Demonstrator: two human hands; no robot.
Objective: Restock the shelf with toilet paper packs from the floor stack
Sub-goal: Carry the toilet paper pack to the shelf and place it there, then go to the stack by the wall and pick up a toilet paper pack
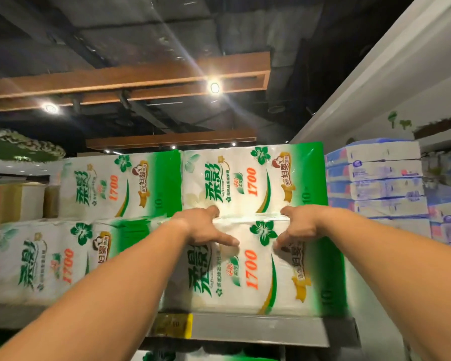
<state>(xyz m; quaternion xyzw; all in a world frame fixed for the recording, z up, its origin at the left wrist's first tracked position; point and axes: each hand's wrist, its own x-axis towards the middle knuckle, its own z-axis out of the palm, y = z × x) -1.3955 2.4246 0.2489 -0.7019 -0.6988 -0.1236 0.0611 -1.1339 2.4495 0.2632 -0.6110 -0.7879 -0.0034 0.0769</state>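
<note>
A white and green toilet paper pack (255,272) stands on the grey metal top shelf (271,328), directly in front of me. Both my arms reach up to its top edge. My left hand (206,227) grips that edge, fingers over the top and thumb spread on the front face. My right hand (296,226) grips the same edge a little to the right, thumb down on the front. Another matching pack (253,178) sits on top of it. Two more matching packs (120,186) (47,259) are stacked to the left.
Blue and white tissue packs (378,183) are stacked at the right on the same level. A yellow price tag (173,325) hangs on the shelf's front rail. More packs show on the shelf below (219,356). Wooden ceiling beams (130,82) and spotlights are overhead.
</note>
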